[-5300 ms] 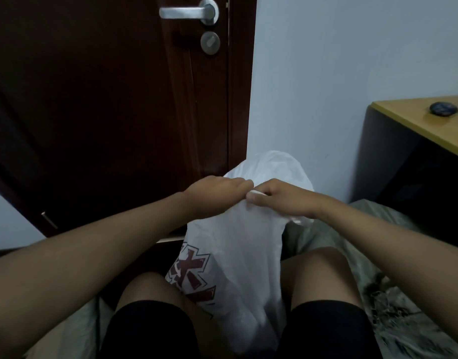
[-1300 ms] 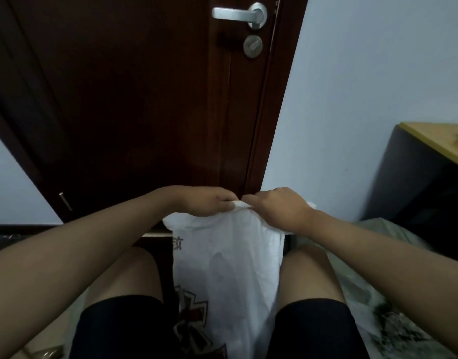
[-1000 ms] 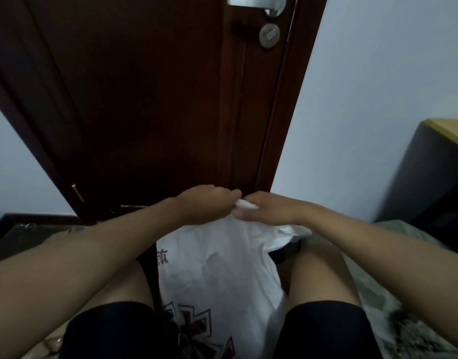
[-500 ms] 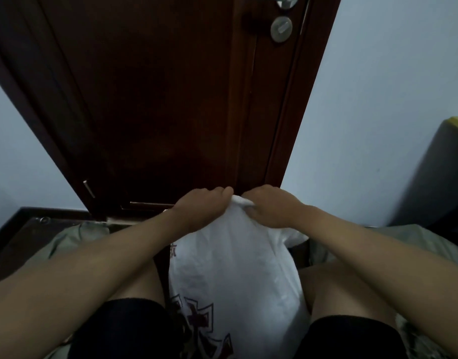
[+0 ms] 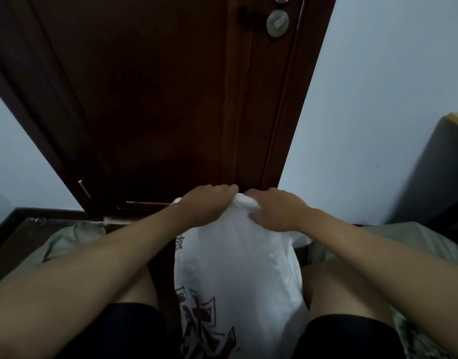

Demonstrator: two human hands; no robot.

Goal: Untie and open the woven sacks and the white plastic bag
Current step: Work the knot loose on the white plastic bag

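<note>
From the head camera, the white plastic bag stood upright between the person's bare knees, full and rounded, with dark red printed characters low on its front. Its contents could not be seen, for its top was gathered into a bunched knot. The left hand had its fingers curled over the knot from the left, and the right hand gripped the same bunch from the right, fingertips nearly meeting. A greenish woven sack lay on the floor to the left, another to the right behind the knee. The dark wooden door rose behind.

Compared with half a second before, the hands stayed clamped on the knot in much the same place, while the view had tipped slightly downward, so the door lock sat higher in frame.
</note>
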